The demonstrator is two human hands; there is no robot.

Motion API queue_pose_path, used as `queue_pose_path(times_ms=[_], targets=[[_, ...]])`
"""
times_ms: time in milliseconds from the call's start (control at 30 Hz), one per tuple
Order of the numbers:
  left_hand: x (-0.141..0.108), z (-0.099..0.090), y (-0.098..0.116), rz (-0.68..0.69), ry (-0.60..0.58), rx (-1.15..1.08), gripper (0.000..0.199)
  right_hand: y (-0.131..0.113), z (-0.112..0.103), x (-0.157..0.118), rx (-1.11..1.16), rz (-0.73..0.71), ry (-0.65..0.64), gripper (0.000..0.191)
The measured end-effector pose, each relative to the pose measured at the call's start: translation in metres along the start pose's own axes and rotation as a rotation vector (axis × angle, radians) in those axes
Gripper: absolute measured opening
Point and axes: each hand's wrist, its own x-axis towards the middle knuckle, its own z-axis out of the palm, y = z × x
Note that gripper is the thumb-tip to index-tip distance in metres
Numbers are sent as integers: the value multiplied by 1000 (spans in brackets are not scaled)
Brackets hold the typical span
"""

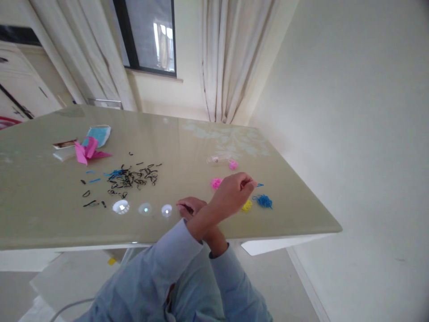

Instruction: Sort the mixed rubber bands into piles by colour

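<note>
My forearms cross, the left one on top. My left hand reaches to the right, its fingers pinched, with a small blue band at their tips. Below and to the left, my right hand is curled low over the table; what its fingers hold, if anything, cannot be made out. Around my left hand lie a pink pile of bands, a yellow pile, partly covered by the hand, and a blue pile. Many black bands are scattered at the left, with some blue bands among them.
A clear plastic piece and a pink roll lie beyond my left hand. Pink paper, a blue mask and a clear packet are at the back left. The table's front edge runs near my body.
</note>
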Motion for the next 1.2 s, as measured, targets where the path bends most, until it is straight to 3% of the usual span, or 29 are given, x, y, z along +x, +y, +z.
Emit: queue_pose_path(times_ms=[100, 233, 433, 767, 933, 1067, 1200], targets=[[29, 35, -12, 103, -160, 320, 18, -4, -3, 1, 49, 34, -3, 21], [50, 68, -26, 130, -344, 644, 28, -1, -5, 3, 68, 51, -30, 20], [55, 87, -41, 131, -433, 745, 27, 4, -8, 3, 206, 44, -50, 18], [56, 84, -48, 158, -497, 736, 25, 1, -5, 1, 167, 33, -21, 19], [54, 77, -42, 179, -491, 712, 26, -2, -3, 2, 70, 36, -71, 16], [45, 61, -34, 232, -400, 651, 29, -1, -3, -1, 21, 23, -46, 13], [17, 32, -30, 333, -236, 452, 23, 5, -1, -2, 24, -88, -57, 13]])
